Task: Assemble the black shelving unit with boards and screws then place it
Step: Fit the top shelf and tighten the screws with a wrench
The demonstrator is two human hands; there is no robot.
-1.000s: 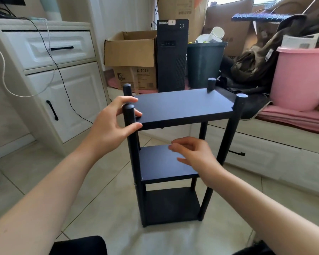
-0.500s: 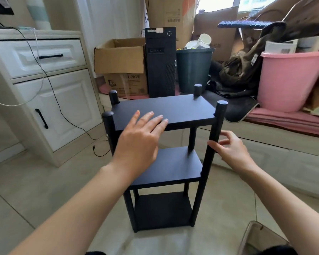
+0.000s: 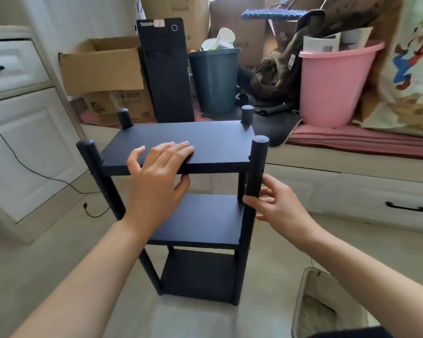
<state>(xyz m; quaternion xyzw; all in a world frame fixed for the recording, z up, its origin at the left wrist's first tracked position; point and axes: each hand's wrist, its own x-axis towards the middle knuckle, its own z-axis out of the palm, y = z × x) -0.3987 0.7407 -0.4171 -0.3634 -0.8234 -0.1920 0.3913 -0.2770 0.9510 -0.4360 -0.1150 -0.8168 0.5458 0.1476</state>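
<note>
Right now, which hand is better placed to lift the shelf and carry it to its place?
Left. The left hand already grips the top board near the middle, fingers above, thumb below. The right hand only curls round one corner post, off to the side.

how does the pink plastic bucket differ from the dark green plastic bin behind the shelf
The pink plastic bucket is round and holds papers; the dark green plastic bin is squarer, darker and holds white cups. The bucket sits on the raised platform to the right, the bin beside the black computer tower. Both stand upright, open-topped.
</note>
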